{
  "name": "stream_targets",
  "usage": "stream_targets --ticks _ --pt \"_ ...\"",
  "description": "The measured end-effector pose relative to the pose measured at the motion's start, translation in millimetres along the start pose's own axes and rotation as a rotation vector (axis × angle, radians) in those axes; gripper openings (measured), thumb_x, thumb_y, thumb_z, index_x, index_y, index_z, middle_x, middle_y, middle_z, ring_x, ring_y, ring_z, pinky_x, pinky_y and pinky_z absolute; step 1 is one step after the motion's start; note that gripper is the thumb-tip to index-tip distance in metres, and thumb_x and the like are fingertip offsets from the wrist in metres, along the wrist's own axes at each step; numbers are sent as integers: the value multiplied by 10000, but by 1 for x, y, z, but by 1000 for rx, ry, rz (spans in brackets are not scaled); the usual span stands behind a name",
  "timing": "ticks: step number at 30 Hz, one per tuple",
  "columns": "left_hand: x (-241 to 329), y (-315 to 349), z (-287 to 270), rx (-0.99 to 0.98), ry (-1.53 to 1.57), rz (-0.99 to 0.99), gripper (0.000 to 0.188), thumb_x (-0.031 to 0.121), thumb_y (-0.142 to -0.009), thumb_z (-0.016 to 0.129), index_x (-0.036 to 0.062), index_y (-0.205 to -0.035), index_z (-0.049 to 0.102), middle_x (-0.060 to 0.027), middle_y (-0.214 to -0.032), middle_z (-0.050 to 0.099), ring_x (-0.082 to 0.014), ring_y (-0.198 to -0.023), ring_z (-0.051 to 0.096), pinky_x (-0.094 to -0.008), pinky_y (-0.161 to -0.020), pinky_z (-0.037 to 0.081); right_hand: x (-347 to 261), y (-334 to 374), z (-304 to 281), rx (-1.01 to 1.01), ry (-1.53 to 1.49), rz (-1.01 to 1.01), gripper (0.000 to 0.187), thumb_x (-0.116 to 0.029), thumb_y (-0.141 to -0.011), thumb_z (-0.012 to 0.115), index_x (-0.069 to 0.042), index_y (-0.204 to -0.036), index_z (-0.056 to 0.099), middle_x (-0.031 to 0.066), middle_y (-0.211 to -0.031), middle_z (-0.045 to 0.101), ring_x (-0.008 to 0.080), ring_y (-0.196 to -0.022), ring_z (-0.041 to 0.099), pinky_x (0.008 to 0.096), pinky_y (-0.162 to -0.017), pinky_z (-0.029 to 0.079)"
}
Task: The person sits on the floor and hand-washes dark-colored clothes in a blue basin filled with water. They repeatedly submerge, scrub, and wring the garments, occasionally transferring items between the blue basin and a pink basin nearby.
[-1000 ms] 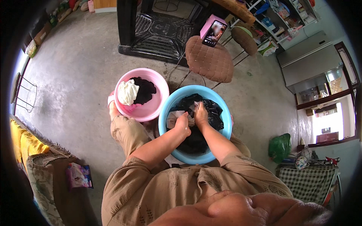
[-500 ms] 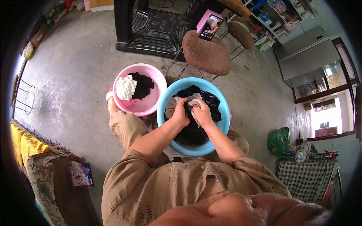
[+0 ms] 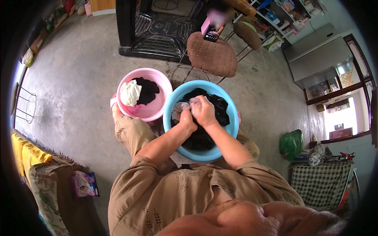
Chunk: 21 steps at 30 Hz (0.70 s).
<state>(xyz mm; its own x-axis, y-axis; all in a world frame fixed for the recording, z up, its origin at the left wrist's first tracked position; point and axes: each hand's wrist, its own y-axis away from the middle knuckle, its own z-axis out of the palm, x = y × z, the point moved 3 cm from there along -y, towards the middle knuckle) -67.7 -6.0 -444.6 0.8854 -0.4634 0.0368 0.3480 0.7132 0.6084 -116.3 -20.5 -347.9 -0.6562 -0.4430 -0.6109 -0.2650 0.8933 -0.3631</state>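
Observation:
A light blue basin [image 3: 234, 133] stands between my knees with dark, wet-looking clothes [image 3: 221, 110] in it. Over them, my left hand [image 3: 187, 119] and my right hand [image 3: 203, 111] are pressed close together, both closed on a pale greyish cloth [image 3: 179, 108]. Part of this cloth hangs out on the left hand's far side; the rest is hidden in the fingers. Beside it on the left, a pink basin [image 3: 167, 87] holds a bunched white garment [image 3: 130, 93], a black garment [image 3: 147, 91] and a bit of bright pink cloth.
Ahead stands a brown padded chair [image 3: 212, 55] with a phone [image 3: 214, 33] propped on it, next to a black metal stove base [image 3: 161, 33]. A green plastic bag [image 3: 290, 144] lies at right. Left are a cloth-draped seat [image 3: 45, 185] and a purple packet [image 3: 84, 184].
My right hand has moved left and slightly up, against my left hand, and turned its back upward. The cloth end that hung below it is now gathered in.

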Motion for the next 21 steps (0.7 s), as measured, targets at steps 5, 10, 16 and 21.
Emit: stream_targets --ticks 5,10,16,21 --pt "-3 -15 -14 157 5 114 213 201 -897 463 73 -1043 552 -74 -1026 606 -224 -951 568 -351 -869 435 77 4 13 28 43 156 230 -219 -829 480 -43 -954 559 195 -892 623 383 -843 598 414 -713 482" --pt "-1 11 1 253 -75 72 329 263 -921 472 68 -1186 483 -83 -1207 531 -214 -1098 501 -355 -946 377 114 21 35 23 84 257 221 -205 -840 478 -52 -989 533 217 -935 610 412 -869 574 471 -733 459" --pt "0 6 -6 294 -174 94 317 268 -884 511 80 -1139 503 -71 -1188 535 -210 -1102 480 -352 -983 322 107 16 45 -74 192 301 189 -192 -871 460 -48 -988 496 223 -939 598 425 -866 559 497 -733 446" --pt "7 15 9 276 -201 94 265 274 -831 540 107 -1037 531 -67 -1095 540 -193 -1002 485 -308 -933 324 116 21 45 -65 195 222 218 -144 -846 499 -30 -1032 484 239 -975 585 441 -911 540 486 -761 436"
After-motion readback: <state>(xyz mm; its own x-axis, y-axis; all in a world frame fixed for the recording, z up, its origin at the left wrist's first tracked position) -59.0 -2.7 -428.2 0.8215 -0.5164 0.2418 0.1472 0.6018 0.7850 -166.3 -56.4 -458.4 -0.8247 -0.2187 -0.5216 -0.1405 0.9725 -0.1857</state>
